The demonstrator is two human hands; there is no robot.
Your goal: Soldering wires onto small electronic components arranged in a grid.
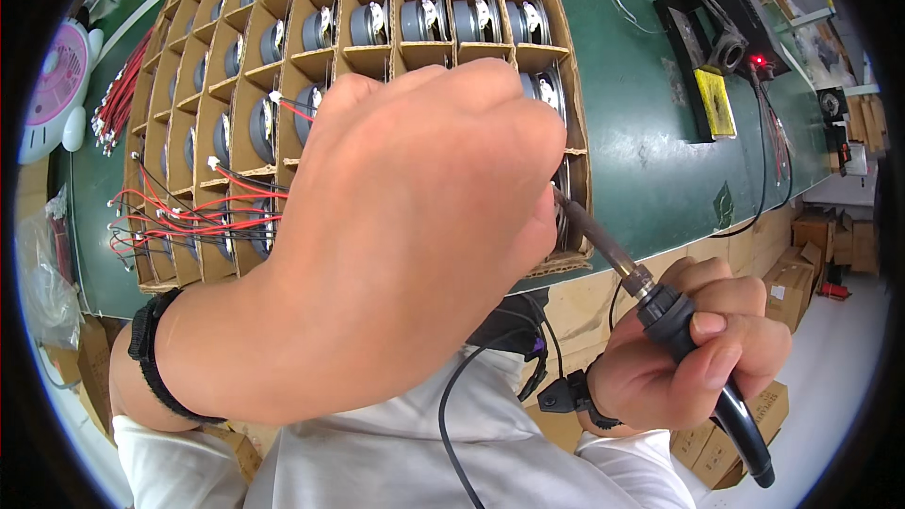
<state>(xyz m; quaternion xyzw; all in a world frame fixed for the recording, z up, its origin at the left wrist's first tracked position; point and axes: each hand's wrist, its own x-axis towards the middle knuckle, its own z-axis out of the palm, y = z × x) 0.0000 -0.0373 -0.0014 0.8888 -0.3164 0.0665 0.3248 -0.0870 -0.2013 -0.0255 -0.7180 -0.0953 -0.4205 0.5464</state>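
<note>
On my feed the right hand (737,344), lower right, is wrapped round a black-handled soldering iron with a metal barrel (671,316), its front end beside the left hand (429,155), frame centre. I see that one curled, fingertips hidden; can't tell its grip. Round grey speakers (419,19) sit in a brown cardboard divider tray (576,132), upper left to centre.

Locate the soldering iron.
In the head view, the soldering iron is right of centre, in the right hand, its tip beside the left hand, near the right edge of the divided cardboard box.
</note>
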